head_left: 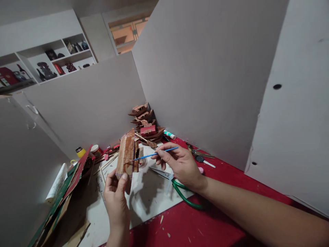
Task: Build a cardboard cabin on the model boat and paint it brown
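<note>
My left hand (118,192) grips the lower end of a brown cardboard piece (125,151), thumb on its face. The piece stands tilted upright and bears glossy reddish-brown streaks and purple lines along its edges. Between the thumb and fingers of my right hand (180,163) is a thin blue brush (151,155), whose tip touches the face of the cardboard. Below my right hand lie scissors (181,187) with green handles, their blades pointing left.
Small brown model boats (142,118) are stacked in the back corner. Cardboard sheets (64,195) lean at the left near a yellow bottle (80,152). A white board (151,209) covers part of the red table (185,223). Grey panels (205,68) enclose the table.
</note>
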Motion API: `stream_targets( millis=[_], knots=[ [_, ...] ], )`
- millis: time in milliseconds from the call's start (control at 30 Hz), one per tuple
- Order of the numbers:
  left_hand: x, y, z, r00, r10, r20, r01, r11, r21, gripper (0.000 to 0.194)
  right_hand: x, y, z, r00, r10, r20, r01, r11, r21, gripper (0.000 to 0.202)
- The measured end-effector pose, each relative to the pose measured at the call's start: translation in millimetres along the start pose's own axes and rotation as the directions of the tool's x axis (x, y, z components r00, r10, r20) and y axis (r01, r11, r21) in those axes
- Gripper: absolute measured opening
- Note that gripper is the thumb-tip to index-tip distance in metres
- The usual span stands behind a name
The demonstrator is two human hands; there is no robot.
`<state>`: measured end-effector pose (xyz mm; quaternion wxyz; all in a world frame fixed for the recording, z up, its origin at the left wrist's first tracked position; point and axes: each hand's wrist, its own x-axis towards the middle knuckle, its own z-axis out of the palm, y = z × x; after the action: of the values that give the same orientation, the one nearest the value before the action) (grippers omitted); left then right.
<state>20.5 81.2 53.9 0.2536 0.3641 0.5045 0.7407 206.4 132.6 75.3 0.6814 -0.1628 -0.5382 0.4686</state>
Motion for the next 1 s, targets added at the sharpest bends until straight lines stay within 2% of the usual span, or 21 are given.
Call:
stream_targets(
  millis=[167,300,433,533,633,767,867,933,1000],
  knots=[
    [-3,1,1.7,0.999,0.015,0.036,-0.016,1.000,0.026,0.041,11,-8,-5,0.991,-0.090,-0.095,0.082,0.993,-0.081,0.020],
    [-6,3,2.8,1.000,0.015,0.020,-0.016,0.999,0.042,0.045,12,-9,-6,0.987,-0.103,-0.127,0.090,0.991,-0.099,0.020],
    [-4,3,2.4,1.000,0.028,0.013,-0.028,0.998,0.047,0.045,0,-6,-2,0.994,-0.112,0.008,0.113,0.990,-0.086,0.014],
    [-2,1,1.5,0.998,0.060,0.025,-0.062,0.994,0.090,0.045,-9,-6,0,0.977,-0.171,0.127,0.191,0.969,-0.159,0.008],
    [-3,-2,0.9,0.988,0.149,0.036,-0.153,0.967,0.204,0.048,-7,-8,-3,0.954,-0.273,0.128,0.299,0.908,-0.293,0.008],
    [-8,-3,1.8,0.927,0.369,0.068,-0.362,0.833,0.419,0.047,6,-9,-13,0.913,-0.407,0.039,0.385,0.824,-0.416,0.007],
    [-10,-2,2.7,0.874,0.480,0.074,-0.445,0.732,0.516,0.046,10,-11,-17,0.887,-0.462,0.023,0.415,0.772,-0.482,0.006],
    [-9,-1,2.6,0.846,0.527,0.074,-0.473,0.680,0.561,0.046,8,-12,-16,0.872,-0.485,0.073,0.455,0.745,-0.487,0.006],
    [-7,0,2.0,0.819,0.569,0.077,-0.494,0.630,0.599,0.047,3,-12,-14,0.840,-0.508,0.192,0.538,0.729,-0.423,0.008]
  ],
)
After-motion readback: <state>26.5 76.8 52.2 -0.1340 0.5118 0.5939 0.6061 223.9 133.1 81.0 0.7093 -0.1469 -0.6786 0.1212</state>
